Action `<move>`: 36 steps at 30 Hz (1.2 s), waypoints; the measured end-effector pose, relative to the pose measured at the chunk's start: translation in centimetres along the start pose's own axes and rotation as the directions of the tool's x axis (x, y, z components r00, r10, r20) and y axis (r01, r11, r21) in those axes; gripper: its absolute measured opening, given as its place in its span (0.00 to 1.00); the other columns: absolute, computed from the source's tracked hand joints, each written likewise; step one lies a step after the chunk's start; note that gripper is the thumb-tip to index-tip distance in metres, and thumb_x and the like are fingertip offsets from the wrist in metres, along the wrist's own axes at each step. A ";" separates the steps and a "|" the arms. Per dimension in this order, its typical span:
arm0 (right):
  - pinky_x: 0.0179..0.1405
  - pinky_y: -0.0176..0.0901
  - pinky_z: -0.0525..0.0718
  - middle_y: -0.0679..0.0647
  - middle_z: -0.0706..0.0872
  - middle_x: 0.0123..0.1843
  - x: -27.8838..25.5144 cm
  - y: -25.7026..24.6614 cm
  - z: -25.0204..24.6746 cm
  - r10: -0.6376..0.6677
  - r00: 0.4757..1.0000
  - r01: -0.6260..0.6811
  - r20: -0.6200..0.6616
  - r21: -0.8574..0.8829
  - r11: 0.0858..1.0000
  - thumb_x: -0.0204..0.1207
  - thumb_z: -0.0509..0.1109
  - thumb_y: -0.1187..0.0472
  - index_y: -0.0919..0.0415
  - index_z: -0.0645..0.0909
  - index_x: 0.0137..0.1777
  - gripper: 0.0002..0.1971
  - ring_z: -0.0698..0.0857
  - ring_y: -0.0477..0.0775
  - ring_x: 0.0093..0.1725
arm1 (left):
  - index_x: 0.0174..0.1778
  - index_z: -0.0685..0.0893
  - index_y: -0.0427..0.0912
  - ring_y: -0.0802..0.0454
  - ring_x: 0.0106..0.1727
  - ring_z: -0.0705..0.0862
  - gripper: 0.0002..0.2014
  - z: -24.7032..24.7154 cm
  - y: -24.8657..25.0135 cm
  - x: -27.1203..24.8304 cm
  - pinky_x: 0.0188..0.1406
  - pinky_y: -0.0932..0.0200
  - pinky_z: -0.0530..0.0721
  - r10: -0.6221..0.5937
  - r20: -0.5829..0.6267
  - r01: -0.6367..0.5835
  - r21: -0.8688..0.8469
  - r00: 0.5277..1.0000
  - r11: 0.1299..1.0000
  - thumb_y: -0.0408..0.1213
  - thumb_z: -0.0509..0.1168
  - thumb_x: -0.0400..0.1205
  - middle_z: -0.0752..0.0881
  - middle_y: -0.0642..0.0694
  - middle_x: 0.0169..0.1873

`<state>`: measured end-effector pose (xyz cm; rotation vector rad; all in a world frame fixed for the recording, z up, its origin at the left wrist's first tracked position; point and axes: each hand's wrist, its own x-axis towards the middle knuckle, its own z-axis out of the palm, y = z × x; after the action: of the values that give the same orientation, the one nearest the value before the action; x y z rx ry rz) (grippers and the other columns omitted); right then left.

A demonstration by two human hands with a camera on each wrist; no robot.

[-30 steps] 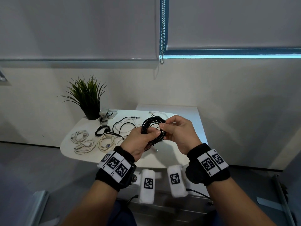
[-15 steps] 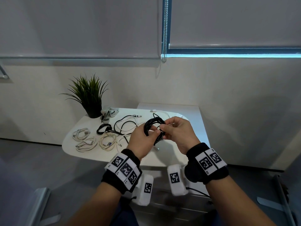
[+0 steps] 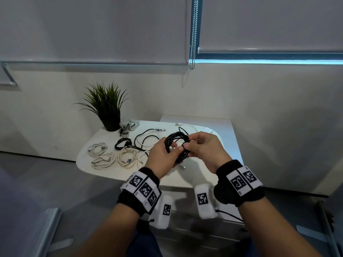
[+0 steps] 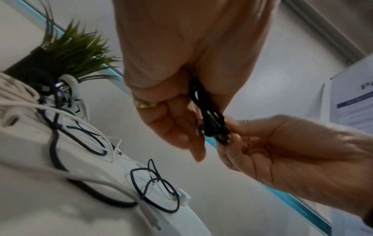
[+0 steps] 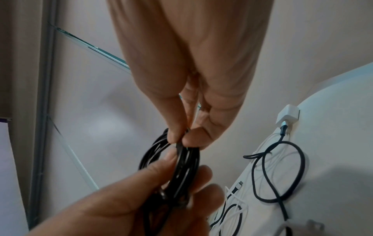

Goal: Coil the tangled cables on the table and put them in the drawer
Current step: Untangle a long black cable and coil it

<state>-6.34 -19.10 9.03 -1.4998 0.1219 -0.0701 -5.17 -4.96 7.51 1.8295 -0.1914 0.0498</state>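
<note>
Right hand [image 3: 205,152] fingers [image 5: 173,135] are curling tight, thumb and forefinger pinching one strand at the edge of the black cable coil [image 3: 177,146]. Left hand [image 3: 160,160] is gripping the opposite side of the same coil, thumb pressing over the bundle, other fingers wrapping behind; a ring is showing on one finger in the left wrist view. Both hands are closing on it, neither hanging loose.

The coil is one black cable wound in several loops, being held up in the air above the near right part of the table [image 3: 104,169], not touching the top. A short end with a connector is dangling just under the left hand.

Count on the table: three coiled white cables, namely white coil one [image 3: 97,148], white coil two [image 3: 104,161], white coil three [image 3: 127,159]; one small black coil [image 3: 123,143]; loose black and white cables [image 3: 148,136] are tangling behind the hands, number there unclear. One white cable with plug [image 3: 185,125] is lying at the far edge. One potted plant [image 3: 108,106] is standing at the far left corner, a stapler [image 3: 128,127] just beside it.

Drawer is not showing clearly in any view.
</note>
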 end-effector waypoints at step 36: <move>0.28 0.43 0.86 0.64 0.85 0.41 3.6 6.9 11.0 0.256 0.961 -0.222 0.101 -0.262 0.939 0.71 0.74 0.71 0.61 0.75 0.37 0.11 0.87 0.58 0.35 | 0.55 0.85 0.33 0.42 0.63 0.77 0.12 -12.6 -9.9 -1.0 0.68 0.52 0.72 0.027 -0.100 0.034 0.560 0.995 0.828 0.29 0.56 0.84 0.81 0.38 0.58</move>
<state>-1.56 -8.18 2.78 -1.7241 0.2107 0.2512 -3.75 9.74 1.26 2.4136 -0.1034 0.2200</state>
